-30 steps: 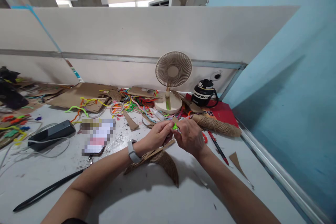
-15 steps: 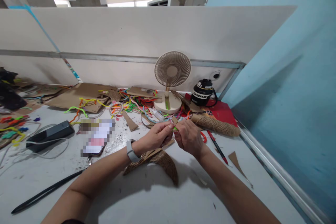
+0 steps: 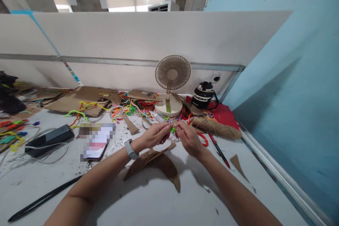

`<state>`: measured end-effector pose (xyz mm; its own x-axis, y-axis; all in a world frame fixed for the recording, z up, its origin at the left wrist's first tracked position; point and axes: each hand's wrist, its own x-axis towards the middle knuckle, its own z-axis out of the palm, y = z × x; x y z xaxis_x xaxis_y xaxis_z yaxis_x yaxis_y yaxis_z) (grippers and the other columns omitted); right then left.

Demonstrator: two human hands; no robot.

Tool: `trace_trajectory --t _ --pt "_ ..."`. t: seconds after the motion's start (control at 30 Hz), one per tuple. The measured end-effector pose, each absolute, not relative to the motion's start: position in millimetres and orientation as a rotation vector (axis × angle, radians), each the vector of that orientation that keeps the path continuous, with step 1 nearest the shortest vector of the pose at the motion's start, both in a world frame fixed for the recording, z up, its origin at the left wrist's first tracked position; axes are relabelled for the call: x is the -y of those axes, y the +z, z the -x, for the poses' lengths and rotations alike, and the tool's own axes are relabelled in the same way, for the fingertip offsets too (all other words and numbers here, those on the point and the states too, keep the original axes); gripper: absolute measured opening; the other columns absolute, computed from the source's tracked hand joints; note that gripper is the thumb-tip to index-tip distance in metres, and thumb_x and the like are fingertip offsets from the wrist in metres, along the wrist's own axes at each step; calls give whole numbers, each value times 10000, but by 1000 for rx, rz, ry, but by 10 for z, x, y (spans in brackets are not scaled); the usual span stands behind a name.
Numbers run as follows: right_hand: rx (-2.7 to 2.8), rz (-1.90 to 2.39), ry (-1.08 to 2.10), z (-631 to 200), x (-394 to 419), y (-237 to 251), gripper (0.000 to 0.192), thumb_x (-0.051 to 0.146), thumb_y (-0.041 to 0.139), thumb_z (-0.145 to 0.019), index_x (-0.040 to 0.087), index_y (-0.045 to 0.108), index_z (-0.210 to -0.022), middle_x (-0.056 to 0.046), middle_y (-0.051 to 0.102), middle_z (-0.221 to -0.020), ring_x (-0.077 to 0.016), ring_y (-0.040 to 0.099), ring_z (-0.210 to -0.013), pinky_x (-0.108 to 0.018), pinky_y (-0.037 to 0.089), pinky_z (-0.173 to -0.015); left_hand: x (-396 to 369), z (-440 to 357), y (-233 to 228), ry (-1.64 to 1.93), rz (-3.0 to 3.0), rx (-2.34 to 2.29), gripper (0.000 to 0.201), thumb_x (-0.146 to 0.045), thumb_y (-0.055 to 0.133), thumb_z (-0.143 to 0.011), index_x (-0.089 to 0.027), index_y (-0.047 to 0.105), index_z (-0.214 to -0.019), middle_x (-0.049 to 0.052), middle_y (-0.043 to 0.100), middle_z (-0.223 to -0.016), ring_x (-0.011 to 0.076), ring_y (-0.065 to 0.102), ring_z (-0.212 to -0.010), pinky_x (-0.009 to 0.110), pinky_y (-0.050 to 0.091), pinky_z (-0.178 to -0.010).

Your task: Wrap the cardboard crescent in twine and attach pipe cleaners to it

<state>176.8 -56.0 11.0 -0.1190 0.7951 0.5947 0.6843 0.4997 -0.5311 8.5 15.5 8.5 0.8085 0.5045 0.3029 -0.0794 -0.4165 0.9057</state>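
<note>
My left hand (image 3: 155, 135) and my right hand (image 3: 189, 140) meet above the table, fingertips nearly touching. Between them is a small bright green piece of pipe cleaner (image 3: 173, 130), pinched by both hands; the fingers hide part of it. Below my hands lies a crescent-shaped piece wound with brown twine (image 3: 169, 171). A strip of cardboard (image 3: 161, 152) rests across its upper edge, partly behind my left wrist. Close to my right hand is a pair of scissors with a red-orange handle (image 3: 203, 139), mostly hidden.
A beige fan (image 3: 172, 74) stands at the back among tangled colourful pipe cleaners (image 3: 135, 107). A black bottle (image 3: 202, 95) and a roll of twine (image 3: 217, 128) are right. A phone (image 3: 97, 144) and a black power bank (image 3: 50, 139) lie left. A red-black pen (image 3: 219, 151) lies right.
My right hand has turned and its fingers have loosened from a fist into a pinch, showing more of the green piece. The view has shifted slightly.
</note>
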Motion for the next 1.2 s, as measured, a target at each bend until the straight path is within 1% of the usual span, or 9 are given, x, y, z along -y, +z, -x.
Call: trace_trajectory --t 0.1,0.23,0.3,0.4,0.57,0.73,0.9,1.07,1.2 --pt "1817 1266 273 -1740 539 94 246 325 346 -990 223 461 -797 19 494 -644 -145 498 -597 -274 391 -584 -213 -98 45 671 -1840 -333 507 -609 324 -941 -174 445 -711 -36 461 -522 78 417 -449 206 342 -454" --pt "1730 1302 358 -1715 522 68 259 366 334 -991 221 456 -815 25 496 -621 -141 492 -576 -269 393 -570 -263 -130 0 706 -1686 -320 586 -691 273 -904 -167 465 -725 -11 500 -544 100 472 -475 234 403 -495" --pt "1708 1310 376 -1705 518 55 272 388 329 -992 222 450 -813 26 493 -611 -143 491 -571 -270 396 -566 -279 -133 -5 687 -1687 -308 574 -707 332 -880 -164 469 -754 0 535 -588 106 500 -514 242 424 -531" --pt "1703 1328 353 -1687 509 33 296 420 325 -989 226 441 -799 24 486 -605 -151 488 -578 -277 394 -566 -287 -126 4 693 -1770 -296 506 -666 416 -878 -169 455 -791 -5 542 -641 102 500 -559 238 421 -558" --pt "1675 1359 393 -1653 494 -13 334 483 326 -980 221 464 -826 19 488 -614 -157 483 -586 -283 392 -576 -275 -121 12 750 -1925 -342 471 -637 355 -914 -187 424 -795 -22 517 -641 100 479 -565 242 406 -568" --pt "1643 1302 520 -1642 478 -56 382 545 334 -966 220 464 -814 20 476 -628 -146 455 -583 -274 397 -566 -284 -150 -43 776 -1897 -304 447 -616 368 -923 -188 418 -801 -43 486 -607 90 452 -535 231 385 -542" --pt "1510 1178 678 -1605 465 -99 419 619 403 -916 223 452 -788 43 417 -617 -119 395 -529 -253 354 -496 -249 -204 -85 800 -1737 -251 450 -622 419 -903 -185 422 -798 -68 437 -561 72 379 -472 209 312 -456" --pt "1393 1157 754 -1520 515 -40 437 650 459 -874 229 431 -761 62 373 -571 -103 343 -489 -244 313 -461 -158 -234 -45 831 -1662 -284 510 -694 449 -846 -189 411 -787 -75 413 -548 67 376 -467 202 320 -455" --pt "1445 1151 967 -1667 539 180 432 642 512 -850 223 451 -765 58 419 -566 -102 382 -495 -243 334 -468 -206 -117 139 684 -1716 -236 502 -683 429 -861 -184 444 -808 -35 496 -609 88 448 -513 226 384 -510"
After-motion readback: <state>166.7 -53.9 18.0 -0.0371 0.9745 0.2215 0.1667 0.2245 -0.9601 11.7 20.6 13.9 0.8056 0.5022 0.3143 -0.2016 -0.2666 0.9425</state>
